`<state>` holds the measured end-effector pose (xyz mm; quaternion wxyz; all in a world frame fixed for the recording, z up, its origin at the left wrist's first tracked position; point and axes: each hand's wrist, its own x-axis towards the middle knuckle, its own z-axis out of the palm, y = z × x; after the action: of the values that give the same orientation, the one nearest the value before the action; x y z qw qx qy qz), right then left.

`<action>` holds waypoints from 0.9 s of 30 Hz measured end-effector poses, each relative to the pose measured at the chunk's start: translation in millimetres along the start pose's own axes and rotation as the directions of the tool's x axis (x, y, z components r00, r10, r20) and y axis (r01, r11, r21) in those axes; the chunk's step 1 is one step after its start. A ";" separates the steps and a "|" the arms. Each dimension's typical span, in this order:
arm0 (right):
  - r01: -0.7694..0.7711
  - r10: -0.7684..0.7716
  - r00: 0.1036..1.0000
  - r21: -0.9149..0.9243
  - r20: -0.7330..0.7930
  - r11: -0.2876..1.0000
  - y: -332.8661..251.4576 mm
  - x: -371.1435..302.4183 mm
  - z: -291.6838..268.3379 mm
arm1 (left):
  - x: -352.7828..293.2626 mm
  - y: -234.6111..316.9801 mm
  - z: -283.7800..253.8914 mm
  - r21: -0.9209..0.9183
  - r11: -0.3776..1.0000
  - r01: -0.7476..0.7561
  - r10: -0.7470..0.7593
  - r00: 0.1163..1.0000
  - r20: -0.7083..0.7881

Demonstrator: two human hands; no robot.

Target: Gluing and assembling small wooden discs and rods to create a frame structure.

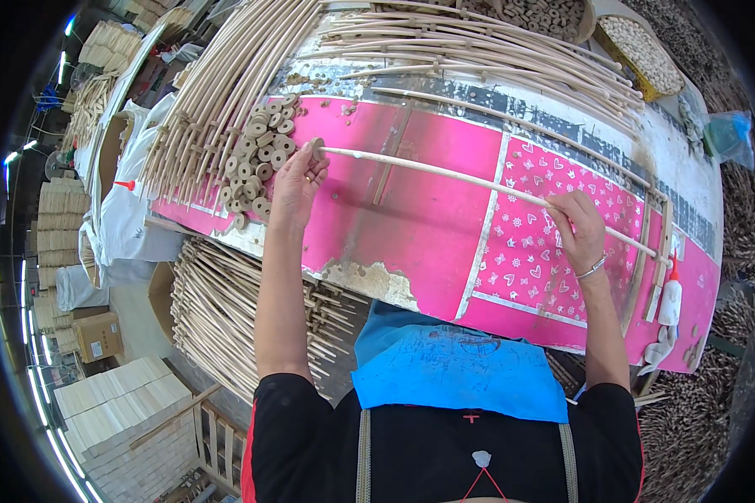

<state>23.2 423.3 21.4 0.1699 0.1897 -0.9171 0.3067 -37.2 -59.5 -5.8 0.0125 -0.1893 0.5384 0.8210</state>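
A long pale wooden rod (445, 173) stretches across the pink tabletop, its right end by a wooden stop bar (661, 251). My right hand (579, 230) grips the rod right of its middle, fingers closed round it. At the rod's left end, my left hand (298, 184) pinches a round wooden disc (317, 149) between thumb and fingers; the disc touches the rod's tip. Just left of that hand lies a heap of similar brown discs (260, 163) with holes in their middles. A white squeeze bottle (670, 302) with a red tip lies near the stop bar.
Bundles of rods with discs on them lie at the table's far left (226, 84) and back (478, 46). A tray of small pale pieces (642, 54) stands at the back right. More rods (235, 310) are stacked below the table; cut boards (126, 411) stand lower left.
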 end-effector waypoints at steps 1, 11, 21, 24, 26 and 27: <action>0.002 -0.002 1.000 -0.016 -0.004 1.000 -1.2 -0.1 -1.1 | -2.0 0.0 2.4 -0.003 1.000 0.002 -0.002 1.000 -0.003; -0.097 0.097 0.995 0.097 0.002 0.991 -11.4 1.4 3.6 | -14.3 -19.8 39.3 -0.056 0.998 0.033 -0.028 0.996 0.086; -0.171 0.173 0.985 0.051 -0.020 0.984 3.9 4.1 -0.1 | -9.4 -33.9 45.6 0.011 1.000 -0.021 0.020 0.990 0.137; -0.055 0.055 0.996 0.003 -0.073 0.998 22.2 5.7 9.4 | 2.2 -38.1 40.8 0.012 1.000 -0.017 0.013 0.972 0.233; -0.004 -0.002 0.996 -0.065 -0.086 0.998 35.6 6.2 16.9 | 10.6 -38.3 39.6 -0.042 0.998 0.045 -0.033 0.971 0.239; -0.039 0.032 0.995 -0.069 -0.093 0.997 39.4 5.3 20.3 | 14.7 -38.0 40.9 -0.051 0.997 0.050 -0.031 0.943 0.332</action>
<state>-3.2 438.5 -11.3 0.2128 0.1531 -0.9218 0.2856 -54.5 -9.9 -29.7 0.1142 -0.0601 0.5004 0.8561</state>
